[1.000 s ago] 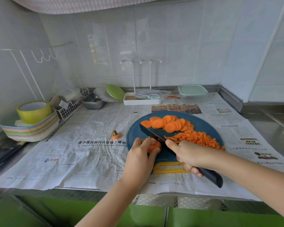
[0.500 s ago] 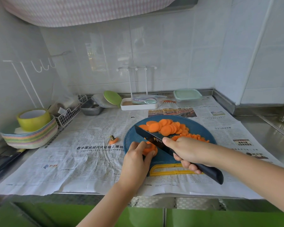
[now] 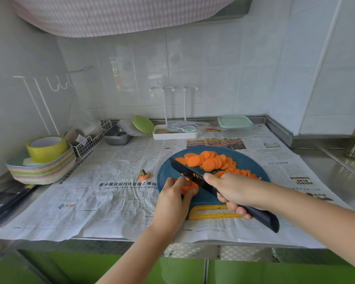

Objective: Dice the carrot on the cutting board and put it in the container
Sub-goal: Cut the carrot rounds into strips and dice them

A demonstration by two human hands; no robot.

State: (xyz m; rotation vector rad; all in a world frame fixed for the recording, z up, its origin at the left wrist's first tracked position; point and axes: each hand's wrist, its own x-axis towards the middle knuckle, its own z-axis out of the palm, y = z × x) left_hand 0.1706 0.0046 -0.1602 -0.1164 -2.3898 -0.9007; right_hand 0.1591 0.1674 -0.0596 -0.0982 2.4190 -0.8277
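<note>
Orange carrot slices [image 3: 190,187] under left fingers [image 3: 174,183], knife [image 3: 185,170] alongside

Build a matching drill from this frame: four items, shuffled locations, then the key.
Items
1. knife
2. carrot top
3. carrot rounds
4. carrot piece

Places
a. on the newspaper, left of the cutting board
b. held down by the left hand
c. far side of the cutting board
d. gripped by the right hand

Pairs: 1-d, 2-a, 3-c, 4-b
</note>
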